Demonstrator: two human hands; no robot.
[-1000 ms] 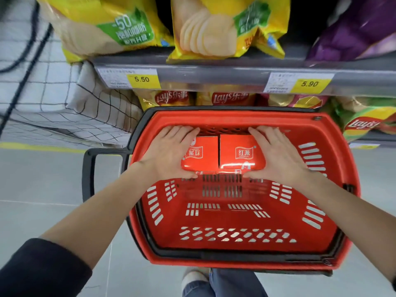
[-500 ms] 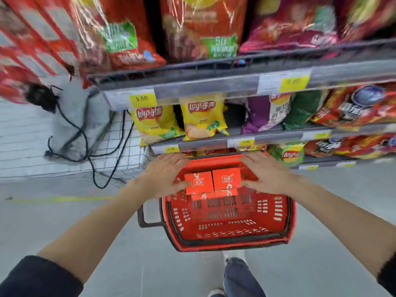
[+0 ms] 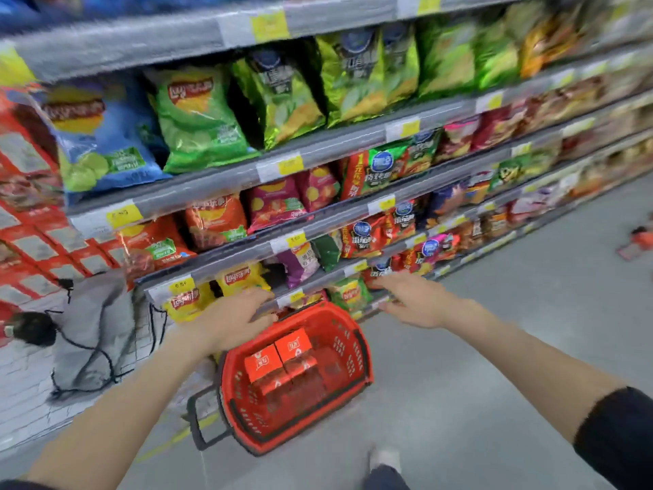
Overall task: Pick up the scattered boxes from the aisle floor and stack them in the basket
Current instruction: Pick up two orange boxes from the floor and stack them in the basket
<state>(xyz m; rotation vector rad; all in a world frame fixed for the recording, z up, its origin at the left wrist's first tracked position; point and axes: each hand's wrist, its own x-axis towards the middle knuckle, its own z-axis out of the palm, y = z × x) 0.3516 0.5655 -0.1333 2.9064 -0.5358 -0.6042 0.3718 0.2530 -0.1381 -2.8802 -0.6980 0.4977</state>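
Shelving (image 3: pixel 318 153) stocked with snack bags ran behind the basket (image 3: pixel 365 351) and away to its right. Grey aisle floor (image 3: pixel 494 383) extended in front of the basket and to its right. The basket, red with a black handle (image 3: pixel 198 426) at its near-left corner, stood on the floor close against the lowest shelf, probably to leave the walkway open. Left hand (image 3: pixel 233 320) hovered above the basket's far-left rim, fingers straight and close together, holding nothing. Right hand (image 3: pixel 413 302) hovered beyond the basket's far-right side, fingers extended and slightly spread, also holding nothing. Both hands were apart from the contents, so the load sat free of any grip. Red boxes (image 3: pixel 279 355) lay inside the basket against its left wall, two side by side on top and apparently resting on a lower layer. Flat, flush placement was judged to keep the stack stable and to leave the right half of the basket free. Further red items (image 3: pixel 636 242) lay on the floor well to the right of the basket and were too blurred to identify with certainty. They were judged to be remaining scattered boxes, so the task was only partly complete.
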